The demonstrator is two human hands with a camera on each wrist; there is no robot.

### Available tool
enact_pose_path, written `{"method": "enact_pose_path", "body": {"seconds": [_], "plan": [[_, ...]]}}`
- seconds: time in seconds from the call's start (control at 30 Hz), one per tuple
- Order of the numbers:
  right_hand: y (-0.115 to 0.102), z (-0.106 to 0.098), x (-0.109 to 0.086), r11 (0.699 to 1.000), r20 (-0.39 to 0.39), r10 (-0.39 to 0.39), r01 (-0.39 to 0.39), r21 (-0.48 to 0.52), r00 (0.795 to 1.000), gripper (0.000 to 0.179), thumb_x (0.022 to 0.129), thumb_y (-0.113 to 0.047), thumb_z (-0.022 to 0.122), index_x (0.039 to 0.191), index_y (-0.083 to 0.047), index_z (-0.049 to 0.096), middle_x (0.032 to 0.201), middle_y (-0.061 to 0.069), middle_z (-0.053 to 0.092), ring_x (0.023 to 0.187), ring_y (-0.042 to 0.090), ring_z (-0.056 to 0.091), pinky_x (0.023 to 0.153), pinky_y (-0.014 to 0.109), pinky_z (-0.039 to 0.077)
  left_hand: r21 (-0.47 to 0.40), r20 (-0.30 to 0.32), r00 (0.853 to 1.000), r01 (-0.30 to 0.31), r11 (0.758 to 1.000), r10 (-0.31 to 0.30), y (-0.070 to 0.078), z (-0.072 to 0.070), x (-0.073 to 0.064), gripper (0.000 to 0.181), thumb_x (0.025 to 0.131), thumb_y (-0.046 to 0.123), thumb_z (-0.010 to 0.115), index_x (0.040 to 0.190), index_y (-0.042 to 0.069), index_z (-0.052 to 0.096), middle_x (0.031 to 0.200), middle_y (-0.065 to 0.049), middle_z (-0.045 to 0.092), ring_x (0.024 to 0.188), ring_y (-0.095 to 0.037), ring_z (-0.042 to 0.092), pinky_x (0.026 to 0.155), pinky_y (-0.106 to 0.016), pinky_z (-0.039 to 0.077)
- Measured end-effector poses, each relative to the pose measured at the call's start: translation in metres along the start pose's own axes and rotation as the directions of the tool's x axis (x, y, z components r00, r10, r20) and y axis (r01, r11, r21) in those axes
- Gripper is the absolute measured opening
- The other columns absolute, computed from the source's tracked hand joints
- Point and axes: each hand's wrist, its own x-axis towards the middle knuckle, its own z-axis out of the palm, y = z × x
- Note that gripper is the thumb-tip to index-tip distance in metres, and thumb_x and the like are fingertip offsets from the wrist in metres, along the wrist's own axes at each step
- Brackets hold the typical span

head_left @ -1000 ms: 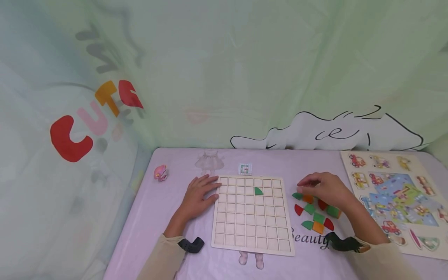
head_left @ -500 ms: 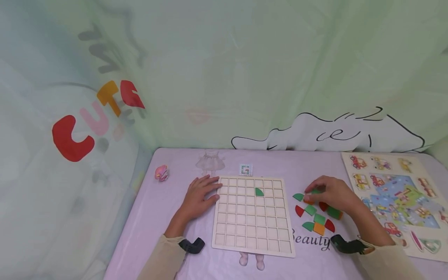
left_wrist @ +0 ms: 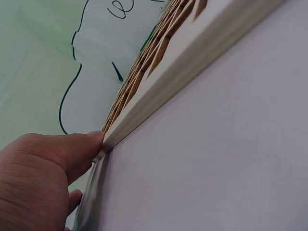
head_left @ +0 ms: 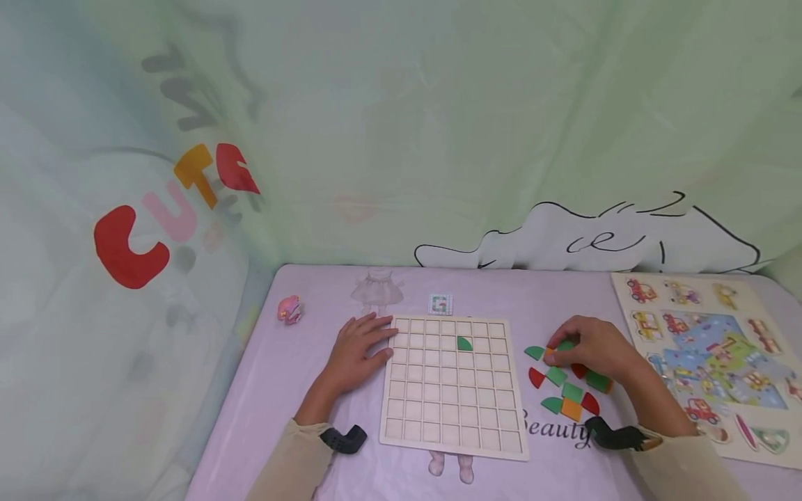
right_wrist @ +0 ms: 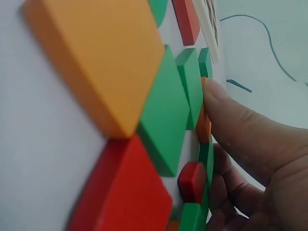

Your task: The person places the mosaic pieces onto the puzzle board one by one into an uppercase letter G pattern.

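A pale wooden grid board (head_left: 450,449) lies on the table, with one green quarter-circle piece (head_left: 464,343) in a cell of its upper part. My left hand (head_left: 358,351) rests at the board's left edge, fingers spread and touching the rim; the left wrist view shows its thumb (left_wrist: 86,142) against the edge. Over the loose pieces right of the board, my right hand (head_left: 595,348) pinches an orange block (head_left: 548,353) between thumb and fingertips. In the right wrist view the thumb (right_wrist: 240,120) lies on that orange block (right_wrist: 204,127); the index fingertip is hidden.
Several green, red and orange pieces (head_left: 571,392) lie loose around the right hand. A small pattern card (head_left: 441,304) sits behind the board. Far left is a pink toy (head_left: 289,309); a picture puzzle board (head_left: 727,355) lies on the right.
My right hand has shifted slightly right, from beside a green quarter-circle onto the orange block, and its fingertips have closed on it. My left hand stays at the board.
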Motion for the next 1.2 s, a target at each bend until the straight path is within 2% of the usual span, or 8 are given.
{"method": "enact_pose_path", "body": {"seconds": [0.23, 0.67, 1.0, 1.2], "plan": [[-0.001, -0.002, 0.004, 1.000, 0.035, 0.022, -0.022, 0.008, 0.999, 0.040, 0.078, -0.037, 0.088, 0.099, -0.008, 0.071, 0.097, 0.009, 0.064, 0.084, 0.022, 0.056, 0.063, 0.032, 0.050, -0.002, -0.009, 1.000, 0.001, 1.000, -0.001, 0.001, -0.002, -0.001, 0.039, 0.096, 0.030, 0.067, 0.133, 0.017, 0.069, 0.150, -0.005, 0.057, 0.147, -0.035, 0.042, 0.120, -0.066, 0.024], [0.001, -0.002, 0.004, 1.000, 0.051, 0.028, -0.028, 0.013, 0.998, 0.044, 0.077, -0.043, 0.087, 0.098, -0.009, 0.067, 0.097, 0.008, 0.064, 0.084, 0.022, 0.056, 0.063, 0.032, 0.050, 0.000, -0.005, 1.000, 0.006, 1.000, -0.006, 0.000, -0.001, -0.002, 0.040, 0.097, 0.033, 0.066, 0.134, 0.019, 0.068, 0.151, -0.003, 0.057, 0.148, -0.034, 0.042, 0.121, -0.065, 0.023], [0.001, -0.013, 0.001, 1.000, 0.103, -0.011, 0.008, 0.022, 0.995, 0.041, 0.079, -0.045, 0.086, 0.097, -0.011, 0.069, 0.096, 0.004, 0.065, 0.087, 0.020, 0.057, 0.064, 0.029, 0.051, -0.011, 0.009, 1.000, 0.008, 1.000, -0.008, 0.001, -0.001, -0.001, 0.039, 0.098, 0.033, 0.065, 0.135, 0.018, 0.068, 0.151, -0.003, 0.056, 0.148, -0.034, 0.041, 0.121, -0.066, 0.022], [-0.002, -0.021, 0.007, 0.998, 0.105, -0.044, 0.038, 0.057, 0.994, 0.034, 0.082, -0.044, 0.084, 0.090, -0.014, 0.070, 0.084, 0.001, 0.065, 0.081, 0.019, 0.057, 0.061, 0.026, 0.049, 0.002, 0.026, 0.999, 0.028, 1.000, -0.028, 0.001, -0.001, -0.001, 0.040, 0.099, 0.033, 0.064, 0.136, 0.020, 0.067, 0.153, -0.002, 0.055, 0.149, -0.033, 0.040, 0.123, -0.064, 0.022]]}}
